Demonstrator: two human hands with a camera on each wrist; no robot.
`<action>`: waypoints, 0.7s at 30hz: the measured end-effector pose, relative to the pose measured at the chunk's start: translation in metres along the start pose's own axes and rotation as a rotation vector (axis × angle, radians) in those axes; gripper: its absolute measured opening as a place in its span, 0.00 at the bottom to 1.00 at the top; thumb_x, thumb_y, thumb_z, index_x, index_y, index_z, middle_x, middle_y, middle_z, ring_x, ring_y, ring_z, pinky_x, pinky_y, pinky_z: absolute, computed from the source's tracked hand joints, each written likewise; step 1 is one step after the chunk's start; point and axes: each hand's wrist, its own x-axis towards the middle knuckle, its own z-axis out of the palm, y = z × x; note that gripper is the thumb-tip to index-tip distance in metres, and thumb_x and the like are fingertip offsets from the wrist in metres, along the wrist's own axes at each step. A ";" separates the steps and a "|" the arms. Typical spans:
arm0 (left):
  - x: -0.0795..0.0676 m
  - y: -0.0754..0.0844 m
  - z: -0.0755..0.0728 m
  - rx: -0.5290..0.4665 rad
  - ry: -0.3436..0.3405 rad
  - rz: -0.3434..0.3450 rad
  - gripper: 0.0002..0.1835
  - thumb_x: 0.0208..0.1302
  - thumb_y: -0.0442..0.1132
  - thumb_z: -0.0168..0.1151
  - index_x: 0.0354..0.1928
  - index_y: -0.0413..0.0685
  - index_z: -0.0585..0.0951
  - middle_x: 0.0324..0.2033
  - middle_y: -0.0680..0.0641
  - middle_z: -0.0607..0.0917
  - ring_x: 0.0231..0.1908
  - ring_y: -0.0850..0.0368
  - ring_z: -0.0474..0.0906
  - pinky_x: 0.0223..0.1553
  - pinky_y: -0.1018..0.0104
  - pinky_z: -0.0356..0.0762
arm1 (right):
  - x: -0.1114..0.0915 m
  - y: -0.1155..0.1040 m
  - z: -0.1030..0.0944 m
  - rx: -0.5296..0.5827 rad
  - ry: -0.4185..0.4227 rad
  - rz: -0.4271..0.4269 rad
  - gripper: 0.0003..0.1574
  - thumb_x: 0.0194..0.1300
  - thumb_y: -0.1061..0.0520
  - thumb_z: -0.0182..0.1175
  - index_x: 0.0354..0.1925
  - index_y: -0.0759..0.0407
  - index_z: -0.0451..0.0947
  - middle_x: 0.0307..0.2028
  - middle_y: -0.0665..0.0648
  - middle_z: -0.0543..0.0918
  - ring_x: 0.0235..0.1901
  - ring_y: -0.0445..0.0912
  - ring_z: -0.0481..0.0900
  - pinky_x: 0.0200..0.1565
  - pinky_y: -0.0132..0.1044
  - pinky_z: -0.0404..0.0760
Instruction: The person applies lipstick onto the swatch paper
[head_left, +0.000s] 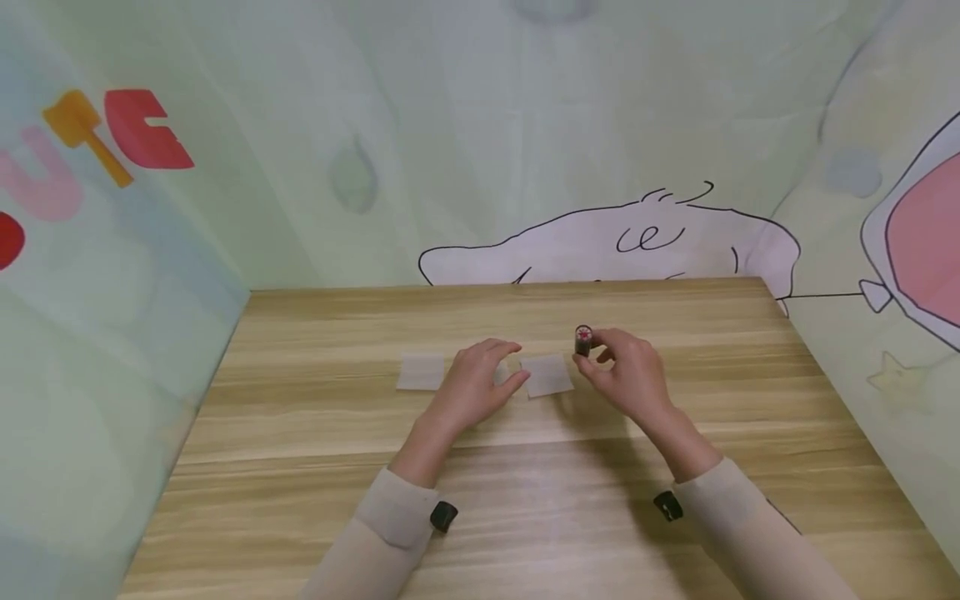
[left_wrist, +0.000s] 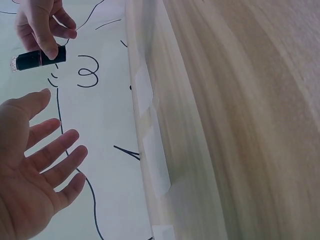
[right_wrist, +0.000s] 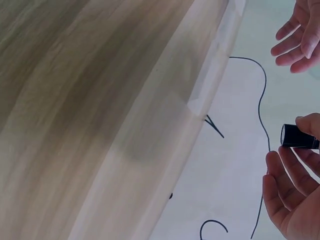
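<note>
Pale sleeves (head_left: 375, 533) reach in from the bottom edge, a black device (head_left: 444, 517) at each wrist. Beyond them, the left hand (head_left: 474, 379) has its fingers loosely spread and grips nothing, thumb apart. The right hand (head_left: 628, 379) pinches a small dark cylinder (head_left: 583, 340) between thumb and fingers, raised above the table (head_left: 525, 500), its red-patterned end upward. Gripping it by the side leaves both ends uncovered, probably for easy turning. Under and beside the hands, a right sheet (head_left: 547, 375), a middle sheet (head_left: 501, 372) and a left sheet (head_left: 422, 372) lie in a row, seemingly spaced to stay separate; the left hand blocks much of the middle one from above. Past the table's far edge hangs a cartoon-printed backdrop (head_left: 487, 125)
</note>
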 end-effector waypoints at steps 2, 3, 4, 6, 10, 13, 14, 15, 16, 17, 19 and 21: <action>-0.002 0.000 -0.002 -0.001 0.005 0.000 0.24 0.70 0.49 0.66 0.61 0.43 0.81 0.58 0.43 0.83 0.62 0.47 0.76 0.64 0.46 0.69 | 0.000 -0.002 0.001 -0.001 0.003 -0.006 0.17 0.58 0.56 0.74 0.45 0.61 0.86 0.40 0.61 0.89 0.31 0.53 0.87 0.36 0.50 0.83; -0.003 0.001 -0.004 -0.003 0.008 -0.001 0.24 0.70 0.48 0.66 0.61 0.43 0.81 0.58 0.43 0.83 0.61 0.47 0.77 0.64 0.46 0.69 | 0.000 -0.003 0.001 -0.001 0.006 -0.011 0.17 0.58 0.56 0.74 0.45 0.62 0.86 0.40 0.61 0.89 0.30 0.53 0.87 0.35 0.50 0.83; -0.004 0.001 -0.005 -0.006 0.012 -0.002 0.23 0.69 0.48 0.66 0.61 0.43 0.81 0.58 0.43 0.83 0.61 0.47 0.77 0.64 0.46 0.69 | 0.000 -0.004 0.001 -0.001 0.007 -0.015 0.17 0.58 0.56 0.74 0.45 0.62 0.86 0.40 0.61 0.89 0.30 0.53 0.87 0.35 0.50 0.83; -0.005 0.001 -0.007 -0.010 0.026 0.007 0.23 0.69 0.48 0.67 0.60 0.43 0.81 0.57 0.43 0.83 0.61 0.47 0.77 0.64 0.46 0.70 | -0.001 -0.006 0.002 0.001 0.008 -0.026 0.17 0.58 0.57 0.74 0.44 0.62 0.86 0.39 0.61 0.89 0.30 0.53 0.87 0.34 0.50 0.83; -0.008 0.000 -0.010 -0.023 0.048 0.028 0.22 0.69 0.47 0.67 0.59 0.43 0.82 0.56 0.43 0.84 0.59 0.47 0.78 0.63 0.46 0.71 | -0.001 -0.010 0.002 0.005 0.010 -0.050 0.16 0.58 0.57 0.74 0.44 0.62 0.86 0.38 0.61 0.89 0.29 0.53 0.86 0.33 0.49 0.83; -0.009 0.000 -0.011 -0.036 0.057 0.038 0.22 0.69 0.47 0.67 0.59 0.43 0.82 0.56 0.44 0.84 0.59 0.47 0.78 0.62 0.47 0.71 | 0.000 -0.013 0.003 0.005 0.012 -0.063 0.16 0.58 0.57 0.74 0.44 0.62 0.86 0.38 0.61 0.89 0.29 0.53 0.86 0.33 0.49 0.83; -0.010 0.000 -0.012 -0.039 0.060 0.039 0.22 0.69 0.47 0.67 0.59 0.43 0.82 0.56 0.44 0.84 0.59 0.47 0.78 0.62 0.47 0.72 | 0.000 -0.014 0.003 0.005 0.012 -0.067 0.16 0.58 0.57 0.74 0.44 0.62 0.86 0.38 0.61 0.89 0.29 0.53 0.87 0.33 0.49 0.83; -0.011 0.000 -0.013 -0.042 0.062 0.041 0.22 0.69 0.47 0.67 0.59 0.43 0.82 0.55 0.44 0.84 0.59 0.47 0.79 0.62 0.47 0.72 | -0.001 -0.015 0.003 0.004 0.011 -0.071 0.16 0.58 0.57 0.74 0.44 0.62 0.86 0.38 0.61 0.89 0.29 0.53 0.87 0.33 0.48 0.83; -0.011 0.000 -0.013 -0.040 0.064 0.042 0.22 0.69 0.47 0.67 0.59 0.43 0.82 0.55 0.44 0.84 0.59 0.47 0.79 0.62 0.47 0.72 | -0.001 -0.016 0.003 0.003 0.010 -0.074 0.16 0.58 0.57 0.74 0.44 0.62 0.86 0.38 0.61 0.89 0.29 0.53 0.87 0.33 0.48 0.84; -0.012 0.000 -0.014 -0.041 0.067 0.044 0.22 0.69 0.47 0.67 0.59 0.43 0.82 0.55 0.44 0.84 0.58 0.47 0.79 0.62 0.47 0.72 | -0.001 -0.017 0.003 0.005 0.009 -0.078 0.16 0.58 0.56 0.74 0.44 0.62 0.86 0.38 0.61 0.89 0.29 0.53 0.87 0.33 0.48 0.84; -0.013 -0.001 -0.015 -0.045 0.075 0.048 0.22 0.69 0.47 0.67 0.59 0.42 0.82 0.55 0.44 0.84 0.58 0.47 0.79 0.62 0.47 0.72 | -0.001 -0.020 0.003 0.004 0.008 -0.087 0.16 0.58 0.56 0.74 0.43 0.61 0.86 0.38 0.61 0.89 0.29 0.52 0.86 0.33 0.47 0.84; -0.014 -0.002 -0.016 -0.049 0.081 0.054 0.22 0.69 0.47 0.67 0.59 0.42 0.82 0.55 0.44 0.84 0.58 0.46 0.79 0.62 0.47 0.72 | -0.001 -0.022 0.003 0.003 0.008 -0.095 0.15 0.58 0.56 0.74 0.43 0.61 0.86 0.38 0.60 0.89 0.29 0.52 0.86 0.32 0.47 0.84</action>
